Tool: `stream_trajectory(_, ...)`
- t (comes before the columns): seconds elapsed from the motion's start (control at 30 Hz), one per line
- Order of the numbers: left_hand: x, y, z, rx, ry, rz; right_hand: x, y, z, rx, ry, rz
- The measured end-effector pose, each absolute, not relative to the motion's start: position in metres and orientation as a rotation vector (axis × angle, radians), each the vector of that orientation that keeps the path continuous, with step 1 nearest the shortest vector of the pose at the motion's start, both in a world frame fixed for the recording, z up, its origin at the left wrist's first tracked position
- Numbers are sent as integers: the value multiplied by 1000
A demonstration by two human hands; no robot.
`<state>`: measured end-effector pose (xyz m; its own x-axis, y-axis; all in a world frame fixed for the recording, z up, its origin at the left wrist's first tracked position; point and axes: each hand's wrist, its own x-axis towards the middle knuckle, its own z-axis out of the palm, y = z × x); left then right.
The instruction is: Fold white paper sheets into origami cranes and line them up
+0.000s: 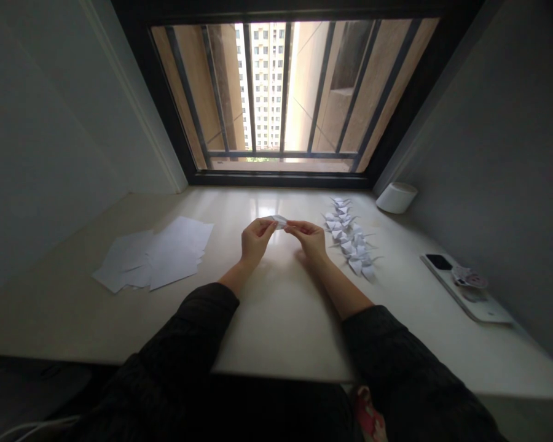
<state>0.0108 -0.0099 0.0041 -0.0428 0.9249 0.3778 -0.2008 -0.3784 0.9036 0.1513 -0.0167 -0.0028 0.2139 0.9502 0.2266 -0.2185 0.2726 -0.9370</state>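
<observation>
Both my hands hold one small folded piece of white paper (279,220) just above the pale tabletop (281,307), in front of the window. My left hand (255,240) pinches its left end with closed fingers. My right hand (309,236) pinches its right end, fingers also closed. Both forearms come up from dark sleeves at the bottom of the view.
A loose pile of flat white paper sheets (156,255) lies to the left. A row of several folded white paper figures (350,239) lies right of my hands. A white roll (396,197) stands at the back right. A phone (465,285) lies at the right edge. A barred window (281,98) is behind.
</observation>
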Motion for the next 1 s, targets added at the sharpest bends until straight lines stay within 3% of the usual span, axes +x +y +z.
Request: stream_trajectory(1.0,10,-10,5,1323,849,1554,155,-13,-8,-978,-1016,1038)
